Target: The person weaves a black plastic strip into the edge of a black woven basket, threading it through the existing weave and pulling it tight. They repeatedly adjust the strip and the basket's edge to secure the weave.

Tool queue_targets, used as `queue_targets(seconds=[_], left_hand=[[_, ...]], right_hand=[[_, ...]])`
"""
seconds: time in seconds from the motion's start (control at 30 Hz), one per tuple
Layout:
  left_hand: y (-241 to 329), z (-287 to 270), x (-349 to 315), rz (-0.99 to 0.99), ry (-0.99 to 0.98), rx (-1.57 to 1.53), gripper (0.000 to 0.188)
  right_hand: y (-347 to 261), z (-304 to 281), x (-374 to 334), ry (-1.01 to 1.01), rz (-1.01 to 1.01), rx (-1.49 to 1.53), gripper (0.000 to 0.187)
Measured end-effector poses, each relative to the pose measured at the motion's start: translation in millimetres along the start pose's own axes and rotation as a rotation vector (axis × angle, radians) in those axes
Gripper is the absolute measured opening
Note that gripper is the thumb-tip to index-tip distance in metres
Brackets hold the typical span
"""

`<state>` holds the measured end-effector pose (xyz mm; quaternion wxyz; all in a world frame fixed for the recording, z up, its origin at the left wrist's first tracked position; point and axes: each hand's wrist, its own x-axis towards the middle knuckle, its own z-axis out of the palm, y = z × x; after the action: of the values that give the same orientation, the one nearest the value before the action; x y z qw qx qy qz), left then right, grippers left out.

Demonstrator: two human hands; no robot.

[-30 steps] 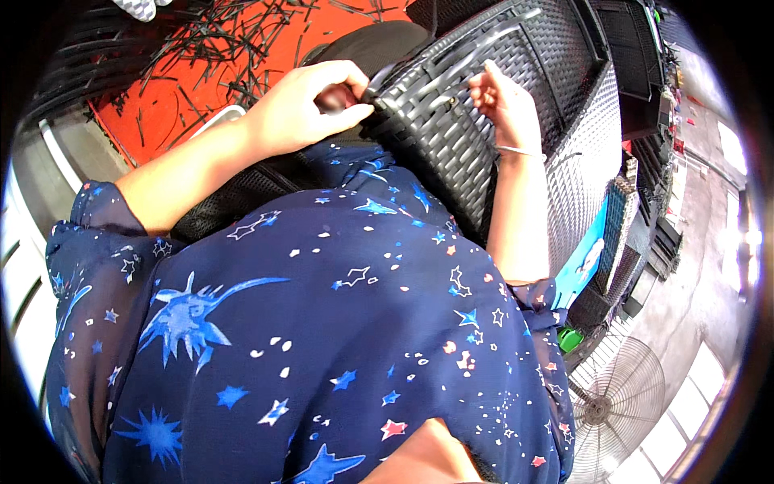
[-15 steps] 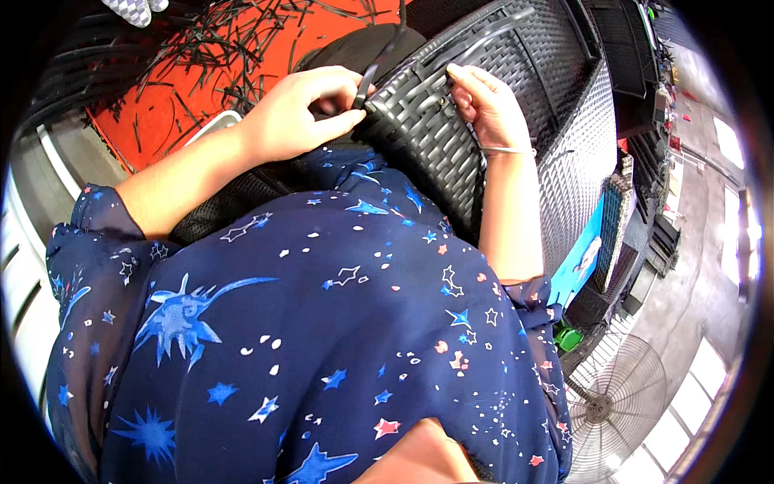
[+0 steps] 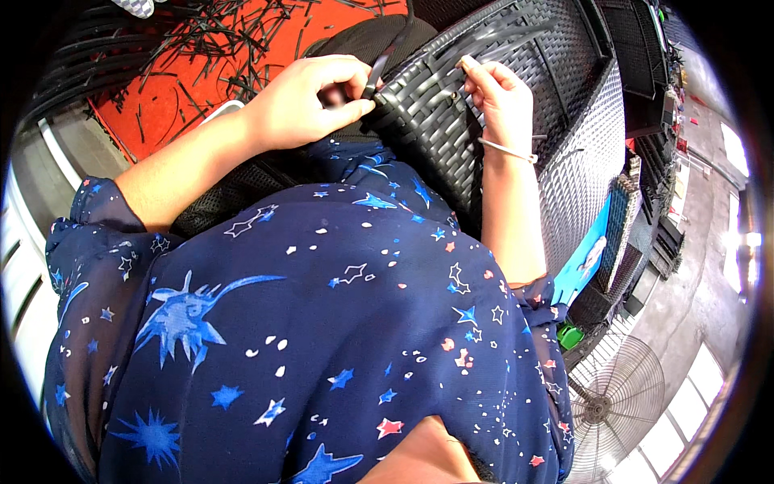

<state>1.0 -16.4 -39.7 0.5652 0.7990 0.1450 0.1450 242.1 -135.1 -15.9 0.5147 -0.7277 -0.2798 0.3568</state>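
Observation:
A black woven wicker-style furniture piece [image 3: 431,105] lies across my lap, its corner toward my left hand. My left hand [image 3: 310,101] is closed at that corner, with a flat black plastic strip [image 3: 377,77] pinched between thumb and fingers; the strip runs up and away. Over the woven panel, my right hand [image 3: 497,85] has thumb and forefinger pressed together. Whatever they hold is too small to make out. Just beyond those fingertips a loose black strip [image 3: 516,39] is smeared by motion. A thin bracelet circles my right wrist.
Many cut black strips [image 3: 218,52] lie scattered over a red surface [image 3: 181,93] at the far left. More woven black pieces [image 3: 633,48] stand at the right. A large round fan [image 3: 601,407] and a green object [image 3: 569,336] are at the lower right.
My right hand has shifted slightly right and up along the panel. The loose strip beyond it, a clear loop before, is now flattened and blurred. My left hand keeps its pinch at the corner.

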Motion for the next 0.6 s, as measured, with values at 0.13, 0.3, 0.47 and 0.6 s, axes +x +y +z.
queue_targets(seconds=[0.13, 0.3, 0.47, 0.6], left_hand=[[2, 0, 0, -0.009, 0.011, -0.016, 0.016], [2, -2, -1, -0.013, -0.005, 0.008, 0.016], [0, -1, -1, 0.002, 0.000, -0.021, 0.016], [1, -2, -2, -0.033, -0.020, -0.002, 0.014]], right_hand=[[2, 3, 0, 0.042, -0.007, 0.034, 0.020], [-4, -12, 7, -0.050, 0.141, 0.155, 0.020], [-2, -9, 3, -0.239, 0.118, 0.142, 0.013], [0, -8, 4, -0.236, 0.086, 0.090, 0.012]])
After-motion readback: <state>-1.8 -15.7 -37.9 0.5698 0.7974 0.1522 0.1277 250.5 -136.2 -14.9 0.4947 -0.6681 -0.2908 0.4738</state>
